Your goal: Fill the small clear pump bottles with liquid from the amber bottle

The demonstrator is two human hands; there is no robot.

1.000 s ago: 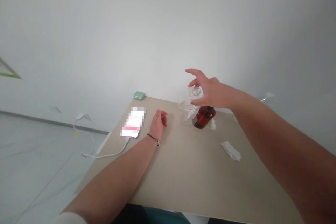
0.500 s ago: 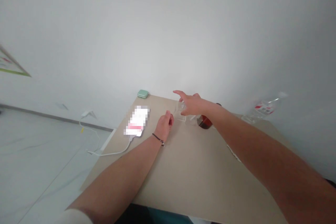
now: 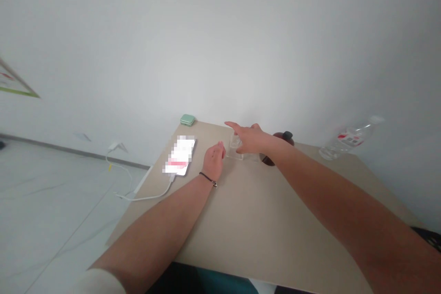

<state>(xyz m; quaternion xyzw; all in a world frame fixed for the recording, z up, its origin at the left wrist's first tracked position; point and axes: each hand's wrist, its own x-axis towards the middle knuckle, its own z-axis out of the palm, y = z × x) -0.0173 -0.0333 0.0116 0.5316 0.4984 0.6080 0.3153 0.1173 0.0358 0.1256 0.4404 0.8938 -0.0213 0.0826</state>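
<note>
Over the tabletop, my left hand is closed with its thumb up, just left of a clear plastic box. Whatever its curled fingers may hold is hidden. My right hand reaches across above that box, index finger stretched out to the left and thumb apart and pointing down. Part of the see-through box shows between thumb and fingers; whether they touch it is unclear. Behind my right wrist a dark brown round pot or jar with a black knob is partly covered by the forearm.
On the left of the beige table lies a phone with a lit screen and a white charging cable. A small green case sits at the back edge. Back right, a clear plastic bottle stands near the white wall.
The view has shifted slightly, showing more of the brown pot and its black knob. Both hands keep nearly the same place and pose by the clear box.
</note>
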